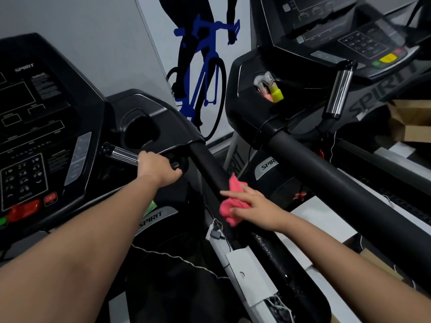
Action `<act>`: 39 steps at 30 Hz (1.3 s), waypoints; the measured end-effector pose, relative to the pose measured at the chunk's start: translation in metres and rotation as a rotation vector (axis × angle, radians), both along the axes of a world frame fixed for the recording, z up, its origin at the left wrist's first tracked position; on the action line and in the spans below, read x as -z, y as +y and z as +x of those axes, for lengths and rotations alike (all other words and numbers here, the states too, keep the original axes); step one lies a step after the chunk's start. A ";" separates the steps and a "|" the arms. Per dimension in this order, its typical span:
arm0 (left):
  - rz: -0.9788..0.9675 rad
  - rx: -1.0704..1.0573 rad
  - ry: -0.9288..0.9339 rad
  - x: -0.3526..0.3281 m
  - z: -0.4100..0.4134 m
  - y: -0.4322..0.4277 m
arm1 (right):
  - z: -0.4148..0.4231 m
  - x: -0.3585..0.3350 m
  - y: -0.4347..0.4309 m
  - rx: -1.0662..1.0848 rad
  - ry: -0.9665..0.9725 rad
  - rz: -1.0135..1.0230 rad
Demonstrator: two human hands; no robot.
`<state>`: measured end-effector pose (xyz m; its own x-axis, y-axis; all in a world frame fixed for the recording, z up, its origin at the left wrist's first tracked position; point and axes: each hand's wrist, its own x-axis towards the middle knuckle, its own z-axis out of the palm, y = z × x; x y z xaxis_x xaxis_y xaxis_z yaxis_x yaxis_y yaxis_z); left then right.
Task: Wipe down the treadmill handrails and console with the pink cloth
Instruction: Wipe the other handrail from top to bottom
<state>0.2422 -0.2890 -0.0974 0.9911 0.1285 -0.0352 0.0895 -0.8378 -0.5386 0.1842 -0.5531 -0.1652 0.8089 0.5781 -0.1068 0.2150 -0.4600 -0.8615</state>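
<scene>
Fingers [233,195] of right hand [253,206] spread flat, pressing crumpled pink cloth [229,207] onto black padded handrail [210,164] for contact; left hand [158,167] curled round chrome grip bar [123,156] further left, prob. steadying.

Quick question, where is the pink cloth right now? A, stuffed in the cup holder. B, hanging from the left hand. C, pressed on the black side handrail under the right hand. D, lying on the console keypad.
C: the right hand presses the pink cloth flat against the black side handrail, while the left hand grips the chrome bar.
</scene>
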 end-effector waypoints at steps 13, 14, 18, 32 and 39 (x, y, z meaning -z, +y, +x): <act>-0.006 -0.021 -0.030 0.003 0.002 -0.003 | 0.039 -0.005 0.027 0.117 0.263 0.101; -0.007 -0.024 -0.029 0.003 0.002 -0.003 | 0.041 -0.007 0.033 0.042 0.125 -0.066; 0.004 -0.034 -0.029 0.004 0.001 -0.003 | 0.048 -0.004 0.029 0.054 0.107 0.023; 0.013 -0.033 -0.040 0.004 0.001 -0.005 | 0.029 0.021 -0.002 0.366 1.047 0.565; 0.025 -0.066 -0.019 0.005 0.003 -0.006 | 0.048 -0.023 0.049 0.057 0.167 -0.214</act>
